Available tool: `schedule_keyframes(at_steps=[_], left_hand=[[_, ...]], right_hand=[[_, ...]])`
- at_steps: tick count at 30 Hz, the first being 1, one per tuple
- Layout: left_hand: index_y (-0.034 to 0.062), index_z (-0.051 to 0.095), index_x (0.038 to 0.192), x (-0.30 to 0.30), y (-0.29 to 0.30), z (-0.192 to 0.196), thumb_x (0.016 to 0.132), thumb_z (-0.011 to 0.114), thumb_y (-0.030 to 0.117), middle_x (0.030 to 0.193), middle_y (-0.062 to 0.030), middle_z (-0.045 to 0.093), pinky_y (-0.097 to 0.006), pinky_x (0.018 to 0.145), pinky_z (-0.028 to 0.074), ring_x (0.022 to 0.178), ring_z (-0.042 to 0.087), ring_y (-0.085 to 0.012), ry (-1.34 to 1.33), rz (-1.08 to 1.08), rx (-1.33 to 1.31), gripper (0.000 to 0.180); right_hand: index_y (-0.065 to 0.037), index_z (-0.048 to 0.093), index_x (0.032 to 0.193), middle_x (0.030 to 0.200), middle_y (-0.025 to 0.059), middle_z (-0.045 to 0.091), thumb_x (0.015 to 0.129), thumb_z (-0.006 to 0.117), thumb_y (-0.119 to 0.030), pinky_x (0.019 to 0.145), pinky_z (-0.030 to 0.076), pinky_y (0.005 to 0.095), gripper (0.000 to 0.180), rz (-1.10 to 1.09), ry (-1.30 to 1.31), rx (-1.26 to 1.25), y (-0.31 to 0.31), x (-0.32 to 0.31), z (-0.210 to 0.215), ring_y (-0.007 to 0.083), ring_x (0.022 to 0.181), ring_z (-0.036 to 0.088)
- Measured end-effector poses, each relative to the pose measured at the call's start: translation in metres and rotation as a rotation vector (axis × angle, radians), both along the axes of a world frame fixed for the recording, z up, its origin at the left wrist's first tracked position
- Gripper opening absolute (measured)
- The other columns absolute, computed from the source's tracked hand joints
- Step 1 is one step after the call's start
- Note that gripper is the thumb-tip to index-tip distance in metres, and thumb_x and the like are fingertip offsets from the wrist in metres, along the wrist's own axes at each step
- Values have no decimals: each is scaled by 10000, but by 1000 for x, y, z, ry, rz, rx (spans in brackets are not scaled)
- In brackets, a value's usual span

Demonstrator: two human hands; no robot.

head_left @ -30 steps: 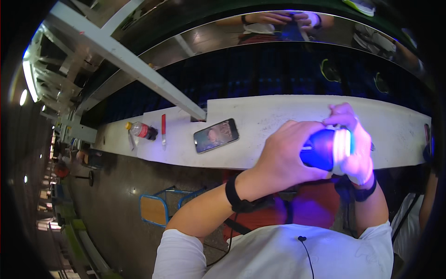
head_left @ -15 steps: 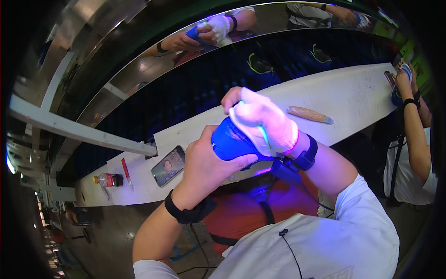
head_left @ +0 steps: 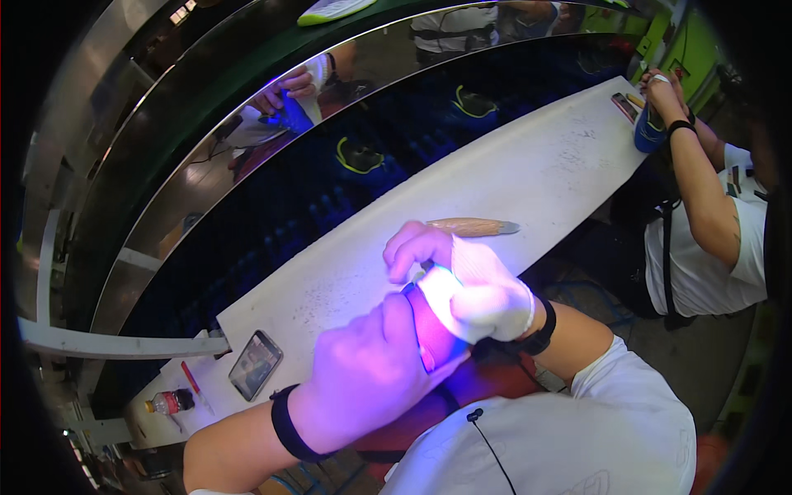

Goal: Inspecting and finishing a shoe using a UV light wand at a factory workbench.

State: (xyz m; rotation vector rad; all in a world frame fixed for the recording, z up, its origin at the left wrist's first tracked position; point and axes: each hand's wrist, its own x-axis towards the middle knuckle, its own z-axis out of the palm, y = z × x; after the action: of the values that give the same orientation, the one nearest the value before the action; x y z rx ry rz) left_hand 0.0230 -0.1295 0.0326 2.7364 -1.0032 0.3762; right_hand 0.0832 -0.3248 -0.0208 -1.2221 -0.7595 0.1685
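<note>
White cloth glove point(head_left: 487, 297); matt scuffed white table point(head_left: 528, 177); wooden-handled tool point(head_left: 472, 226); glossy phone point(head_left: 255, 365).

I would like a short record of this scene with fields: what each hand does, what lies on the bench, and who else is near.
left hand: grips a blue object, mostly hidden, lit violet
right hand: gloved in white, pressed on the same object
white bench: carries a wooden-handled tool, a phone, a red pen and a small bottle
nearby: another person at the right end of the bench, holding something blue

Both hands meet chest-high: left point(head_left: 371, 371) bare, right point(head_left: 474, 289) gloved, fingers curled
</note>
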Motion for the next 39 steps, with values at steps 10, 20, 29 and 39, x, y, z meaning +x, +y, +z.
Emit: schedule_keyframes(at_steps=[10, 20, 29, 39], left_hand=[[-25, 643, 1299, -18, 41, -4, 751, 928, 580, 1144, -198, 709, -376, 741, 615, 925, 746, -268, -145, -376, 122, 864], [94, 368, 1542, -115, 85, -94, 683, 967, 648, 1660, -362, 178, -560, 1217, 363, 1522, 336, -502, 488, 61, -787, 1185], [93, 543, 1369, -134, 71, -106, 835, 886, 378, 1615, -333, 307, -514, 1177, 406, 1464, 432, -416, 329, 229, -1005, 696], [107, 557, 1375, -93, 93, -94, 849, 818, 230, 1644, -242, 351, -478, 1213, 335, 1461, 422, -371, 474, 91, -1064, 601]], right_hand=[[97, 439, 1537, 1574, 350, 490, 957, 746, -429, 1193, 434, 556, 841, -119, -486, -387, -20, -81, 5, 504, 1452, 521], [-111, 612, 1461, 1518, 305, 545, 696, 895, -648, 1042, 504, 573, 978, -310, -563, -568, 38, -94, -41, 497, 1293, 631], [-136, 661, 1407, 1443, 270, 624, 660, 911, -622, 1003, 475, 553, 926, -312, -618, -588, 53, -98, -37, 442, 1217, 675], [-82, 523, 1461, 1238, 210, 658, 767, 882, -275, 857, 602, 530, 805, -253, -838, -669, -19, -38, -114, 450, 1034, 708]])
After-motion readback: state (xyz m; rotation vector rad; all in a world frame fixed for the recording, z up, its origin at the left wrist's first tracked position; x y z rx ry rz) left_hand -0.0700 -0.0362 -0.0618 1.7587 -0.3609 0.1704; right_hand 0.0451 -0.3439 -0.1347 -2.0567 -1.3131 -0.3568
